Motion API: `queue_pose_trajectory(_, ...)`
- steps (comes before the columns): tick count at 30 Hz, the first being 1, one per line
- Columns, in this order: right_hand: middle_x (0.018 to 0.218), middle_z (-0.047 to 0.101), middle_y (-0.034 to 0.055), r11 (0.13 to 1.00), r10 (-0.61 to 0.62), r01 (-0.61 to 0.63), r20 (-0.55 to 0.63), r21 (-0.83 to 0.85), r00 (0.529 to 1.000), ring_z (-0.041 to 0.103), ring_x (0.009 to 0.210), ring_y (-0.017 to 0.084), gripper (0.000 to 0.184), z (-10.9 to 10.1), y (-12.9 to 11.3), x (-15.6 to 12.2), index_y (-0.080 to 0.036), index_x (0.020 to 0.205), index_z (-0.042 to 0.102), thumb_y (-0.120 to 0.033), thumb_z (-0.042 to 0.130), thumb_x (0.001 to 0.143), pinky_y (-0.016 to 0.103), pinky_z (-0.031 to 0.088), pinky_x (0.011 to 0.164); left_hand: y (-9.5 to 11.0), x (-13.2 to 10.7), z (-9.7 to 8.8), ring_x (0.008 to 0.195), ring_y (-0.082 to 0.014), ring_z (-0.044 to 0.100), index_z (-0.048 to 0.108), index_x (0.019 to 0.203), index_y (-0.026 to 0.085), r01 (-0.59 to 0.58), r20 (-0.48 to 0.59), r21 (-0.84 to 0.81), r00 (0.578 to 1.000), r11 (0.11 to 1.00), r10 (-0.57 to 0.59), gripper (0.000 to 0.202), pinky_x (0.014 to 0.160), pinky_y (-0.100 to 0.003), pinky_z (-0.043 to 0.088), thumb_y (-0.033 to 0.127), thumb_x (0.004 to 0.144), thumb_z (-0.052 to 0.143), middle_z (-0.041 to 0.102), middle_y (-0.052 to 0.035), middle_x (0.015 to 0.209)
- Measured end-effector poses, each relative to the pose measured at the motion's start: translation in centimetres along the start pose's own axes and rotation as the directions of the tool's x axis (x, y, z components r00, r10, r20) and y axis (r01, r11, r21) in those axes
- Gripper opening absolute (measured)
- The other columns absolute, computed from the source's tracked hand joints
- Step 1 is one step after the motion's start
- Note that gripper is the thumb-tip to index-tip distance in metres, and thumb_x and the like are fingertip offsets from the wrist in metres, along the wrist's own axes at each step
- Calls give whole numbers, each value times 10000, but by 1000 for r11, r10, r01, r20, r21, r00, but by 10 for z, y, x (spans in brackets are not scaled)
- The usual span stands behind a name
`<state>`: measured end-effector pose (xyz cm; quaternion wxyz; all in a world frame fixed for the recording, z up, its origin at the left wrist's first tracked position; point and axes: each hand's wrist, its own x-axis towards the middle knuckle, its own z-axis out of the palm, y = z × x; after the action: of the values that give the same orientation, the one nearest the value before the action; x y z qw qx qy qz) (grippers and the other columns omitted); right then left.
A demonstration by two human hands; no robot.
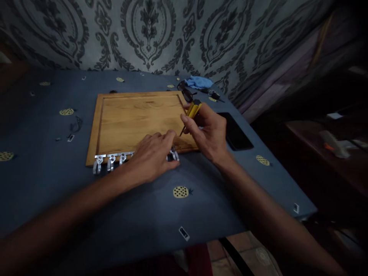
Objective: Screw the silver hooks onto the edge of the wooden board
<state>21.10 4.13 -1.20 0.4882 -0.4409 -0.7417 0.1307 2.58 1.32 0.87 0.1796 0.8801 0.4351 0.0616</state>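
My right hand (pixel 208 132) is closed around a screwdriver (pixel 194 109) with a yellow and black handle. Its thin shaft slants down to the left, and the tip is at or just above the wooden board (pixel 138 119) near the front right corner. Along the board's front edge runs a metal hook rail (pixel 112 157) with several silver hooks. My left hand (pixel 153 155) lies over the right part of the rail, fingers on top and thumb at the front, gripping it against the board. The middle of the rail is hidden under that hand.
A black tablet or phone (pixel 235 132) lies right of the board. Behind it are sunglasses (pixel 186 92), a blue cloth (pixel 199 82) and what look like keys (pixel 214 94). On the left lie a small dark strap-like item (pixel 77 123) and a small metal piece (pixel 58 139).
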Motion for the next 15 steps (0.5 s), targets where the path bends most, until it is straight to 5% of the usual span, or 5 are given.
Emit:
queue_pose_trajectory(4, 761, 627, -9, 999, 19, -17, 49, -45, 999, 593, 651, 172, 198, 12, 12, 21, -251, 994, 669, -427, 707, 910, 313, 497, 602, -2, 0, 1, 1112, -336, 645, 492, 1233, 160, -5, -14, -4, 1000, 1000, 5, 443, 945, -484, 517, 367, 899, 697, 692, -136, 1160)
queue_pose_trajectory(9, 823, 722, -8, 996, 89, -81, 205, -48, 975, 597, 614, 135, 343, 30, 25, 32, -197, 1135, 689, -231, 749, 799, 280, 480, 623, 1, 1, 1, 1101, -351, 655, 499, 1231, 133, 16, 19, 31, 1000, 999, -17, 450, 941, -490, 522, 387, 910, 685, 689, -163, 1169)
queue_pose_trajectory(12, 798, 738, 7, 991, 123, -101, 299, -89, 946, 616, 631, 144, 243, 32, 30, 28, -176, 1044, 718, -188, 702, 801, 276, 477, 633, 2, 2, 1, 1099, -335, 661, 492, 1242, 141, 31, 12, 42, 999, 999, -31, 462, 937, -471, 525, 371, 900, 701, 692, -160, 1177)
queue_pose_trajectory(15, 820, 755, 31, 988, 93, -56, 262, -146, 961, 639, 665, 158, 116, 23, 27, 18, -179, 934, 736, -204, 656, 853, 286, 482, 641, 2, 2, 1, 1093, -327, 659, 496, 1221, 156, 28, 4, 40, 1000, 999, -28, 440, 927, -462, 524, 363, 894, 706, 695, -151, 1173)
